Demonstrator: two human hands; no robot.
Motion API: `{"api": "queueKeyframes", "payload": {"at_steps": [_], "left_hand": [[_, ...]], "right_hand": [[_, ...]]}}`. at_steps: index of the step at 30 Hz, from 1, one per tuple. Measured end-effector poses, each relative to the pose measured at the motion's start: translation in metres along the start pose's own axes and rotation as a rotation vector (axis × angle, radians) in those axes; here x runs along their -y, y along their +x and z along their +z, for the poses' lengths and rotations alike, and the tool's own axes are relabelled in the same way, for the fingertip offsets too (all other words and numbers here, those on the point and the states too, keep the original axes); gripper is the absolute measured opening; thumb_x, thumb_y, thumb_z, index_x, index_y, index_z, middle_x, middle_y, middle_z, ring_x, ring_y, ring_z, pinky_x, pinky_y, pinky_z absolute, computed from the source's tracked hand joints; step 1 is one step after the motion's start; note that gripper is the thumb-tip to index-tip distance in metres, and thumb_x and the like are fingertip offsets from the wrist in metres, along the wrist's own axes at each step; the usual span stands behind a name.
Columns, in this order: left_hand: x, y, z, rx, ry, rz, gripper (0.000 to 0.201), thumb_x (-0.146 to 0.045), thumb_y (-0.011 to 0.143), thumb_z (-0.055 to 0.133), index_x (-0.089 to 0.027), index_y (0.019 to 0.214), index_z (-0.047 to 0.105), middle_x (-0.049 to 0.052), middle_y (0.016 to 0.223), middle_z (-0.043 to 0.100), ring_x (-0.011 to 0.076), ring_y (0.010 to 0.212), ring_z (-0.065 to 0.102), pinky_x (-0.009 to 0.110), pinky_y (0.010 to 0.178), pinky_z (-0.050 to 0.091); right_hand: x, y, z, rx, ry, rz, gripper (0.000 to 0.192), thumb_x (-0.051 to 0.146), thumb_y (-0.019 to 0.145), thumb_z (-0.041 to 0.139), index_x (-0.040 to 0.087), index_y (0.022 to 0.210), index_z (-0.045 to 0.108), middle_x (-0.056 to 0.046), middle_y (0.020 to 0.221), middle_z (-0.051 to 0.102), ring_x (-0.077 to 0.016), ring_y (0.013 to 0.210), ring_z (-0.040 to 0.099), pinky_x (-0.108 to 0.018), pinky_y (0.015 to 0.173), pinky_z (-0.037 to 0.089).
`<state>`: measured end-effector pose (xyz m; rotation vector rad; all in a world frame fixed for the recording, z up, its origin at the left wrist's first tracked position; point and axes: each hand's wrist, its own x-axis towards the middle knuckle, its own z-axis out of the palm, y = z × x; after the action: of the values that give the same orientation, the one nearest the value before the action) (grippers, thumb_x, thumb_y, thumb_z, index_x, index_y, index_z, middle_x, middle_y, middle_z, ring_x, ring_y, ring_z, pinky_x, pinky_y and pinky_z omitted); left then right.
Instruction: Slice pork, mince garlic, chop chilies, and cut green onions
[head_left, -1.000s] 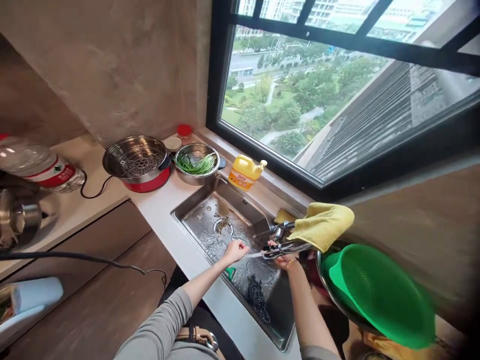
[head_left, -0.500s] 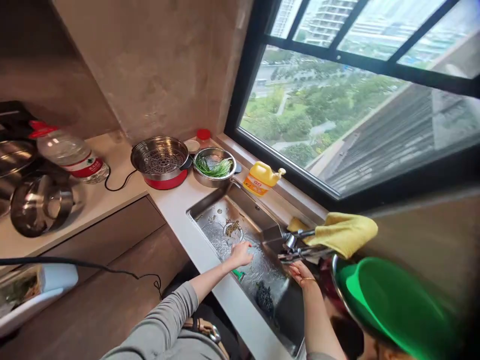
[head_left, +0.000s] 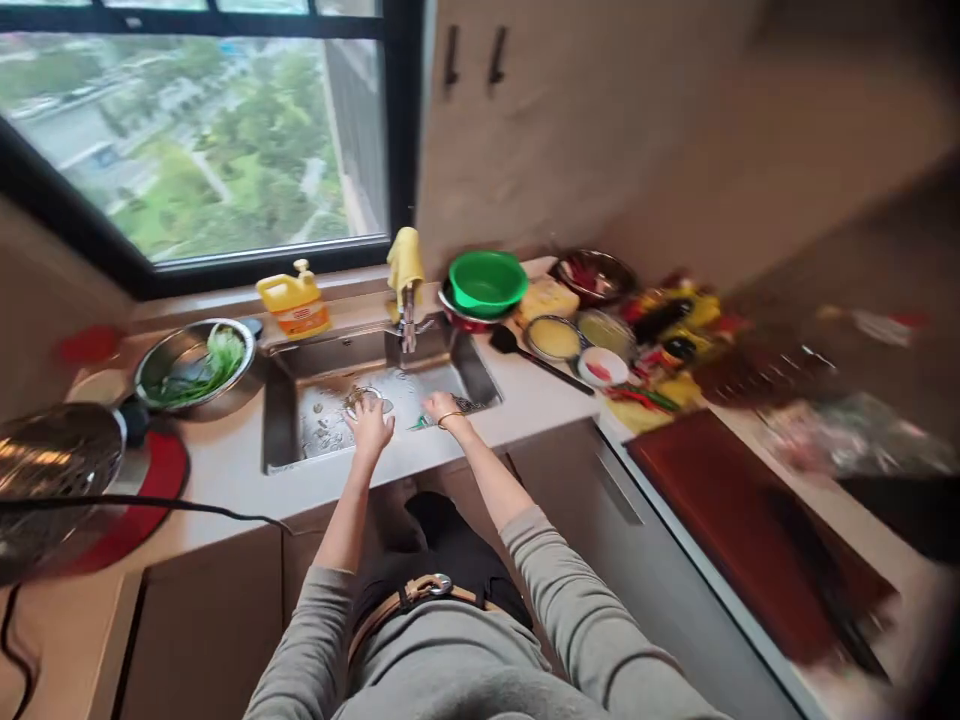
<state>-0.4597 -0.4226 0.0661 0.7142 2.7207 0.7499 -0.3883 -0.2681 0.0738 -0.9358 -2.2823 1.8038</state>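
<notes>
The sink (head_left: 280, 405) holds shallow water, with a bowl (head_left: 227, 397) of greens (head_left: 204, 380) on its left, a green basin (head_left: 487, 284) by its far right corner and a yellow jug (head_left: 294, 304) behind. Over it, the left hand (head_left: 370, 428) spreads its fingers above the drain (head_left: 363, 392); the right hand (head_left: 440, 406) is curled, whether around anything I cannot tell. A dark clump (head_left: 467, 405) lies just beside the right hand, a green tool (head_left: 421, 423) between the hands.

a bowl (head_left: 236, 396) sits left of the sink (head_left: 280, 405), a jug (head_left: 295, 306) beyond its far edge, a basin (head_left: 489, 284) far right, a cutting board (head_left: 720, 505) near right.
</notes>
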Motion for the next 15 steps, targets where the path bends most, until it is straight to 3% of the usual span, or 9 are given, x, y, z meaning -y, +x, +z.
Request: {"api": "queueKeyframes", "payload": {"at_steps": [3,7,12,15], "left_hand": [[-0.008,-0.016,0.019,0.112,-0.073,0.114,0.042,-0.027,0.084,0.049,-0.013,0.124,0.051,0.02,0.135,0.048,0.0304,0.132,0.038,0.049,0.107,0.03],[-0.03,-0.05,0.051,0.185,-0.215,0.283,0.037,-0.023,0.085,0.045,-0.013,0.119,0.055,0.015,0.128,0.056,0.0253,0.126,0.046,0.04,0.107,0.035],[-0.057,-0.085,0.077,0.357,-0.306,0.367,0.033,-0.022,0.083,0.047,-0.015,0.113,0.059,0.013,0.122,0.061,0.0255,0.119,0.053,0.043,0.103,0.039],[-0.081,-0.097,0.095,0.464,-0.338,0.427,0.033,-0.022,0.084,0.046,-0.014,0.113,0.06,0.013,0.12,0.062,0.0243,0.115,0.056,0.041,0.1,0.041]], "right_hand": [[-0.016,-0.033,0.006,-0.041,0.301,0.127,0.027,0.024,0.082,0.059,0.017,0.056,0.056,0.007,0.036,0.042,-0.0047,0.034,0.039,-0.014,0.034,0.026],[-0.039,-0.074,-0.002,-0.103,0.724,0.216,0.019,0.029,0.086,0.055,0.017,0.071,0.054,0.004,0.048,0.048,-0.005,0.039,0.043,-0.013,0.032,0.025],[-0.07,-0.122,-0.036,-0.19,1.137,0.232,0.007,0.015,0.083,0.057,0.017,0.079,0.052,0.002,0.061,0.055,-0.0067,0.056,0.057,-0.012,0.043,0.04],[-0.092,-0.15,-0.064,-0.249,1.291,0.217,0.006,0.014,0.082,0.058,0.017,0.08,0.053,0.001,0.065,0.058,-0.008,0.061,0.061,-0.013,0.044,0.041]]}}
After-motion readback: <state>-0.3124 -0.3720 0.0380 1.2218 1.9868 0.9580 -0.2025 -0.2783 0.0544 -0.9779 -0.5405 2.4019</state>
